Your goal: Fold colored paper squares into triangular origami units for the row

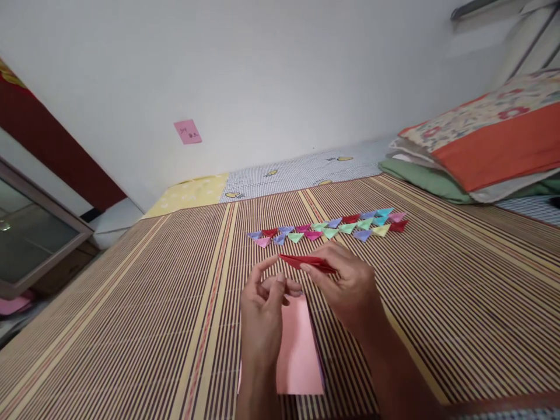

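A piece of red folded paper [301,262], narrow and pointed, is pinched between the thumb and fingers of my right hand [350,280]. Its left tip meets the outstretched index finger of my left hand [266,297]. The thumb of that hand stands apart from the index finger, and the other fingers are loosely bent with nothing visible in them. Beneath my left hand lies a stack of pink paper [300,350], partly covered by the hand and wrist. Beyond both hands, several small folded paper triangles [330,232] in many colours lie in two rows.
Everything rests on a striped bamboo mat [175,315]. Folded bedding with a floral and orange pillow [494,134] sits at the right. A pink note [188,132] is stuck on the white wall [284,76]. Patterned cloth [297,172] runs along the mat's far edge.
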`<state>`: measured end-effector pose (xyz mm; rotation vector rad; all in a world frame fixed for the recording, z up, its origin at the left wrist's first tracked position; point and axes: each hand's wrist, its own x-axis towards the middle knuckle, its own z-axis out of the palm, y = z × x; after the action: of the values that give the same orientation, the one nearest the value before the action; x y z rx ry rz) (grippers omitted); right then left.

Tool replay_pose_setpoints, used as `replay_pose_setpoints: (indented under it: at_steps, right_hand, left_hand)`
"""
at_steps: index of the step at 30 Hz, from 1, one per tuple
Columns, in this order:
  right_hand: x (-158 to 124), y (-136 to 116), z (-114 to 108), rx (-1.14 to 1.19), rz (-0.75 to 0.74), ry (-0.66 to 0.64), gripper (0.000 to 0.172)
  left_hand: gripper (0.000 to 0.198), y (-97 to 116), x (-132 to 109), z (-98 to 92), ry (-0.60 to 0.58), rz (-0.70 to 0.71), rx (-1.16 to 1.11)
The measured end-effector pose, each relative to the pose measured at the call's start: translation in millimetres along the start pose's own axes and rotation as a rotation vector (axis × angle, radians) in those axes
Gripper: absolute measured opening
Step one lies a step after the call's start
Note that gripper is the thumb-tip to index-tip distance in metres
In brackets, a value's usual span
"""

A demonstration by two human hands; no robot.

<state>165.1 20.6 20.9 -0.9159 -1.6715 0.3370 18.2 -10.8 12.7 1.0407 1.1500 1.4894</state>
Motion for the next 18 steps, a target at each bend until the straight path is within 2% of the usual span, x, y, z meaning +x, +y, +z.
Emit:
replay_pose_setpoints:
  at_steps: [3,7,11,18]
  right_hand:
    - [0.4,-0.8,0.4,-0.123,-0.22,-0.005,0.022]
    - [-0.2,-3.4,4.5,-0.219,-0.34,-0.056,0.024]
    - [-0.3,-8.0,8.7,-0.233,-0.362,-0.075,0.024]
    - [-1.4,-11.1,10.7,-0.035,-0.275,-0.057,0.021]
  left_hand:
    - [0.046,9.5,-4.9,-5.7,-0.129,-0.067,-0.111]
    - [0.032,12.2,-3.7,-15.0,-0.158,-0.086,-0.193]
    - [0.024,8.3,1.7,-21.8,-0.15,-0.084,-0.165]
    - [0.029,3.5,7.4,-24.1,0.026,-0.074,-0.24]
